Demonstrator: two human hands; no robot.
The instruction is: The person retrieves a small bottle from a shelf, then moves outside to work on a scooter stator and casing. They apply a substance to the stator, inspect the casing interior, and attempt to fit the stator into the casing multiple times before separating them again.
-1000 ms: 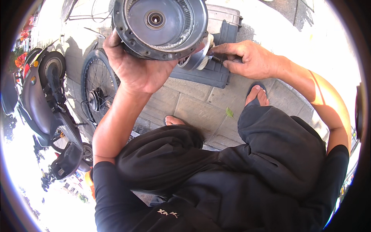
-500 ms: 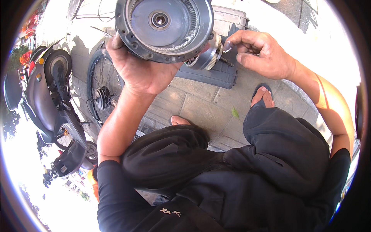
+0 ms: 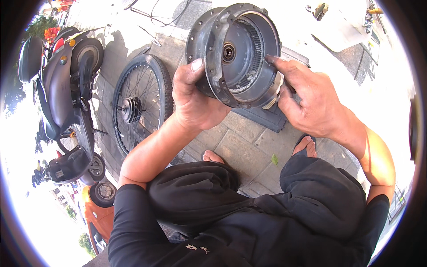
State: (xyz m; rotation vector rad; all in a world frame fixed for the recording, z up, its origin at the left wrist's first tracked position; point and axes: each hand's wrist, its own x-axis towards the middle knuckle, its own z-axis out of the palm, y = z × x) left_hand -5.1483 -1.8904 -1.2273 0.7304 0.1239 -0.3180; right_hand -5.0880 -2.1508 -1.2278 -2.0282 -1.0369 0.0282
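A round dark-metal hub motor shell (image 3: pixel 244 91) is tilted up in front of me, its open side showing a toothed inner ring streaked with pale grease and a bearing at the centre. My left hand (image 3: pixel 198 98) grips its flange from the left, thumb on the outer edge. At the right rim, my right hand (image 3: pixel 311 95) touches the shell with its outstretched index finger; the thumb is apart and the other fingers curl, partly hidden. Behind the shell, a motor core with a cream gear (image 3: pixel 270 103) shows in part on a dark grey case (image 3: pixel 264 121).
A spoked bicycle wheel (image 3: pixel 151 78) with a hub motor lies on the paving at left. Beyond it stand a grey scooter (image 3: pixel 66 93) and an orange vehicle (image 3: pixel 98 216). My sandalled feet are on the paving (image 3: pixel 235 147), near a green leaf (image 3: pixel 274 159).
The shell has moved right and turned, showing more of its side. My right hand has come left from beside the motor core to the shell's rim. The view has shifted.
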